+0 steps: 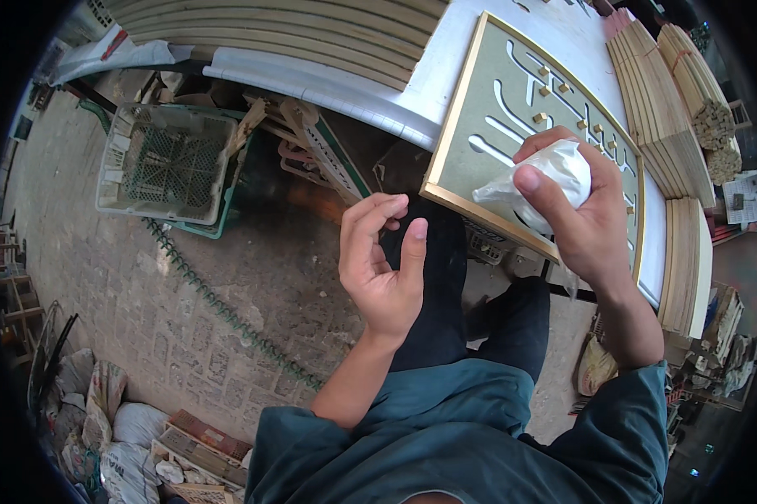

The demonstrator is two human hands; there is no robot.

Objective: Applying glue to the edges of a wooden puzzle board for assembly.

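Note:
My right hand point(593, 206) is wrapped round a squeezed white plastic bag point(563, 172) with a tapered tip pointing left. It is held above the near edge of a grey-green board point(467, 181) in a pale wooden frame. Curved and straight slots are cut through this board, and several small wooden blocks point(541, 118) stand on it. Left of the frame's near corner, my left hand point(383, 269) hovers in the air. Its fingers are bent, the thumb stands apart, and nothing shows between them.
Long wooden strips point(311, 34) lie at the back left of the white-covered table point(433, 76). More stacked strips point(660, 109) line its right side. Below on the left stands a plastic crate point(167, 164), with a green coiled hose point(227, 298) across the brick floor. Sacks point(135, 458) lie lower left.

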